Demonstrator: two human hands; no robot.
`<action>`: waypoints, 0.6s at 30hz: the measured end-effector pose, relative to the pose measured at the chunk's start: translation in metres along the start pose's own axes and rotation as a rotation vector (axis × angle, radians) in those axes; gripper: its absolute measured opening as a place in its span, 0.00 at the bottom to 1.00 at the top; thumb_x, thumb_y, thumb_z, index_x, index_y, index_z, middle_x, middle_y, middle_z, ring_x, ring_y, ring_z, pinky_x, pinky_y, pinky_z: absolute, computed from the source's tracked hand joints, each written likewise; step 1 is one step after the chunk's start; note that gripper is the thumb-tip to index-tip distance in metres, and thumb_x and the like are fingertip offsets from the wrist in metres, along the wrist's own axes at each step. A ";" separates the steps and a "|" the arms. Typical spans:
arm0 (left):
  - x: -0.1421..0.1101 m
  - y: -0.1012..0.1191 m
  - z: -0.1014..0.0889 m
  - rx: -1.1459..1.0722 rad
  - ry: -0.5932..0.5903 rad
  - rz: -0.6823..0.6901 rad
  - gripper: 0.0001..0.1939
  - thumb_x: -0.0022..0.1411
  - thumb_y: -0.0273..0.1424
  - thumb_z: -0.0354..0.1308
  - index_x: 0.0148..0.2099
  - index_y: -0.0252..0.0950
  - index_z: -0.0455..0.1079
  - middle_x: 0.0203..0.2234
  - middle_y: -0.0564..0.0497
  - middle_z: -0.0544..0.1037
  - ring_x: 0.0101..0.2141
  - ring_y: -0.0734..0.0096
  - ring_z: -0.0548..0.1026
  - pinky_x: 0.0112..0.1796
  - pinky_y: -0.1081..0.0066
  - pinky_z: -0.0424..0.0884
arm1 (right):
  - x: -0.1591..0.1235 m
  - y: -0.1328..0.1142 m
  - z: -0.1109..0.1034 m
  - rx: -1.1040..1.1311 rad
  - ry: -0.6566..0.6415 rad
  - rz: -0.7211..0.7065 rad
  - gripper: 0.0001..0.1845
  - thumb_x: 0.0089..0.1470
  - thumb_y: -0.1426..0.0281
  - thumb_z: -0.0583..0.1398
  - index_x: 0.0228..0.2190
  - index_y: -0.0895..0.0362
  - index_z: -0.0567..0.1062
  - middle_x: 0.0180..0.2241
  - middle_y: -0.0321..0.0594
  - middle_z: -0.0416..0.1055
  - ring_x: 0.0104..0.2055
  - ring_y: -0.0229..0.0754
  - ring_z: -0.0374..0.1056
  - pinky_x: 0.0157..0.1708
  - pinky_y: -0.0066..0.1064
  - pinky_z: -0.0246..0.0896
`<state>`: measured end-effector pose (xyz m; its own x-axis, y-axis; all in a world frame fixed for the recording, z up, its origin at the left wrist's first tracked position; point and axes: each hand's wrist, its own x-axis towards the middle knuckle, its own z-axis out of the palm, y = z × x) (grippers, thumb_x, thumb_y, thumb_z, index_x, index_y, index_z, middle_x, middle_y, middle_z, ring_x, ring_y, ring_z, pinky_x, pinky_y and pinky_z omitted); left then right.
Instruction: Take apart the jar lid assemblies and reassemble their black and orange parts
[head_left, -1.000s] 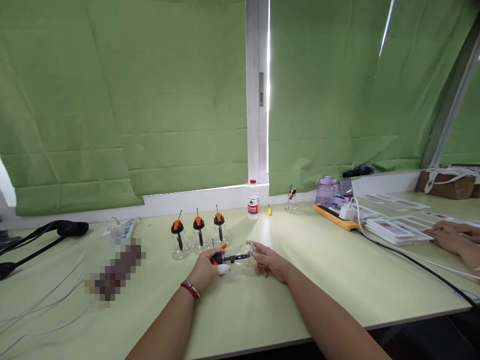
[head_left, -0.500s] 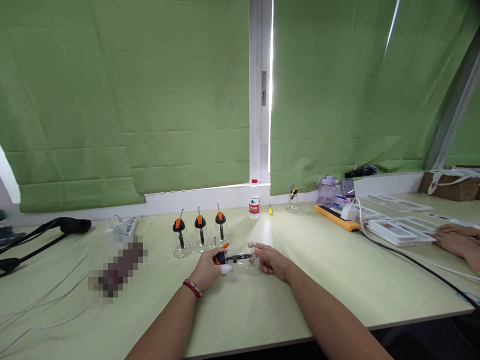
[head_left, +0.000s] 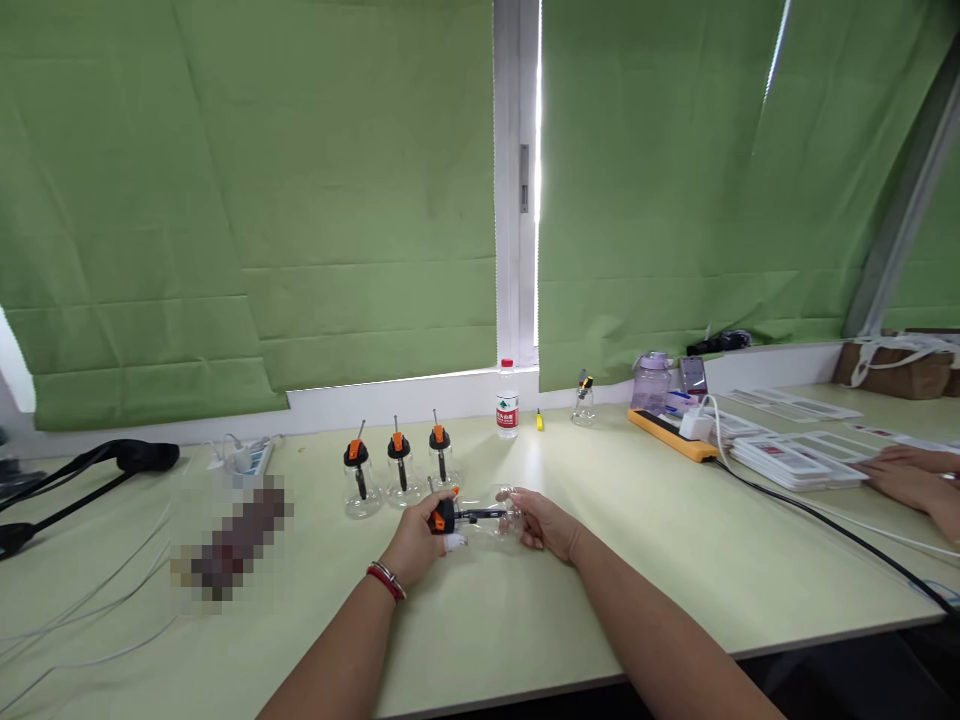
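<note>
A clear glass bottle (head_left: 491, 532) with a black and orange top lies on its side between my hands, a dark tube running down its middle. My left hand (head_left: 412, 545) is closed around the black and orange top (head_left: 442, 516); white tape wraps one of its fingers. At the other end, my right hand (head_left: 551, 525) grips the bottle's base. Three similar bottles stand upright in a row just beyond my left hand: the left one (head_left: 363, 490), the middle one (head_left: 403, 480) and the right one (head_left: 442, 468). Thin metal rods stick up from their tops.
Toward the window stand a water bottle (head_left: 507, 405), a yellow cutter (head_left: 539, 421) and a small glass jar (head_left: 583, 405). An orange power strip (head_left: 667, 436) and stacked white cards (head_left: 795, 465) lie right, near another person's hands (head_left: 911, 480). Cables cross the left side.
The held bottle has turned about its long axis, so the orange part of its top shows differently. My left hand has shifted slightly right; my right hand keeps its hold on the base.
</note>
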<state>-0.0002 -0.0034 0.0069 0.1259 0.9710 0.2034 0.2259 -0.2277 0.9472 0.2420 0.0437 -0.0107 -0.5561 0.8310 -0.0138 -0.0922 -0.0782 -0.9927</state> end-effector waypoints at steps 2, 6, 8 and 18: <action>-0.002 0.004 0.002 0.001 0.001 0.097 0.39 0.39 0.36 0.72 0.54 0.37 0.65 0.37 0.50 0.72 0.31 0.70 0.71 0.33 0.70 0.70 | -0.001 0.001 -0.001 0.010 -0.004 -0.008 0.28 0.50 0.54 0.56 0.50 0.54 0.65 0.29 0.37 0.72 0.16 0.30 0.59 0.13 0.22 0.44; -0.006 0.011 0.008 0.018 0.061 0.231 0.48 0.46 0.32 0.69 0.65 0.44 0.47 0.38 0.52 0.70 0.35 0.71 0.70 0.39 0.69 0.69 | -0.005 0.000 -0.002 -0.053 -0.032 -0.056 0.39 0.41 0.63 0.65 0.55 0.47 0.61 0.36 0.36 0.70 0.25 0.35 0.67 0.18 0.24 0.55; -0.006 0.010 0.013 0.044 0.104 0.280 0.51 0.49 0.32 0.67 0.66 0.46 0.39 0.40 0.51 0.68 0.33 0.73 0.69 0.37 0.70 0.69 | -0.005 -0.001 0.000 -0.120 -0.056 -0.077 0.41 0.36 0.65 0.69 0.54 0.48 0.64 0.41 0.39 0.69 0.31 0.37 0.68 0.23 0.25 0.58; -0.001 -0.004 0.025 0.527 -0.031 0.301 0.24 0.54 0.29 0.59 0.54 0.35 0.63 0.31 0.52 0.68 0.28 0.72 0.65 0.31 0.71 0.64 | 0.005 0.003 0.006 -0.623 0.019 -0.222 0.32 0.32 0.64 0.71 0.42 0.58 0.72 0.37 0.38 0.67 0.37 0.41 0.63 0.38 0.33 0.60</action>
<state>0.0223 -0.0053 -0.0037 0.2845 0.8575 0.4287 0.6232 -0.5052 0.5969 0.2340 0.0442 -0.0131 -0.5634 0.8010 0.2023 0.2954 0.4240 -0.8561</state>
